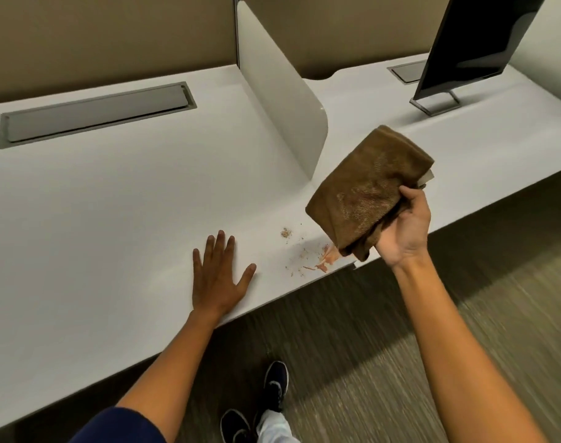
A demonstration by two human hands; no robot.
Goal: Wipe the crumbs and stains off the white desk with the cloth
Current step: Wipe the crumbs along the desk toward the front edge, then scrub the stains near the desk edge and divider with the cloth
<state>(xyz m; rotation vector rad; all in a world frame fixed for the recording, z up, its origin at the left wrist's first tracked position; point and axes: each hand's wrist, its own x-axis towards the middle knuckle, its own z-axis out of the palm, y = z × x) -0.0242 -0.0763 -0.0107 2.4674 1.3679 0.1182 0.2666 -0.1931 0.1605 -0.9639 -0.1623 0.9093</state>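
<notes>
A: So where was the cloth [368, 190] at that point?

B: Up in the air, off the table [119, 187], bunched in the right hand [403, 228]. That hand was closed around the lower right corner of the folds, fingers curled underneath and thumb over the edge, with the soiled face turned up toward the camera.

A: And the left hand [216, 278]?

B: Flat on the table, fingers spread, holding nothing. It rested near the front edge, just left of the mess.

A: What was left to wipe?

B: A scatter of crumbs [286, 232] and a reddish stain [327, 260], both close to the front edge and almost under the hanging corner of the cloth.

A: How would that cloth handle, do you think?

B: Light and soft, I'd judge, a thick terry sort that drooped where unsupported. It looked folded into 2 or more layers, so gripping 1 corner would let it flop open. Better to lay the palm flat over the middle of the pad and press, with a cleaner face turned down, since crumbs near the edge could easily be pushed onto the floor [384, 346].
</notes>
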